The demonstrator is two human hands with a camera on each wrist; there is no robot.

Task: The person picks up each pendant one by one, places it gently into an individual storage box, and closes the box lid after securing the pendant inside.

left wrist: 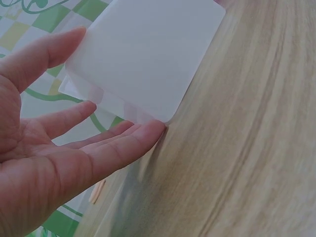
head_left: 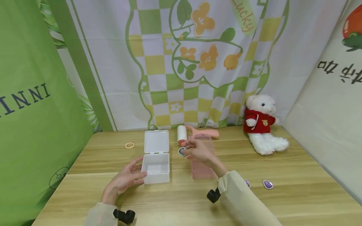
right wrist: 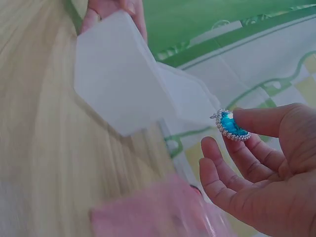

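Note:
A white box (head_left: pixel 156 181) stands on the table with its lid (head_left: pixel 156 142) swung back, showing a bare inside. My left hand (head_left: pixel 127 178) is at its left side, fingers mostly straight, with fingertips (left wrist: pixel 157 127) touching the box wall (left wrist: pixel 148 59). Between thumb and finger, my right hand (head_left: pixel 199 153) pinches a blue gem charm (right wrist: pixel 230 126) with a beaded silver rim and a small loop. That hand is right of the box, above a pink translucent case (head_left: pixel 203 171), apart from the box.
Behind the right hand lie a white roll (head_left: pixel 182 133) and a pink handle (head_left: pixel 210 133). A purple gem (head_left: pixel 268 184) rests at right, another (head_left: pixel 247 183) partly behind my sleeve. A tan ring (head_left: pixel 129 145) lies left. A white teddy bear (head_left: pixel 261 125) sits at back right.

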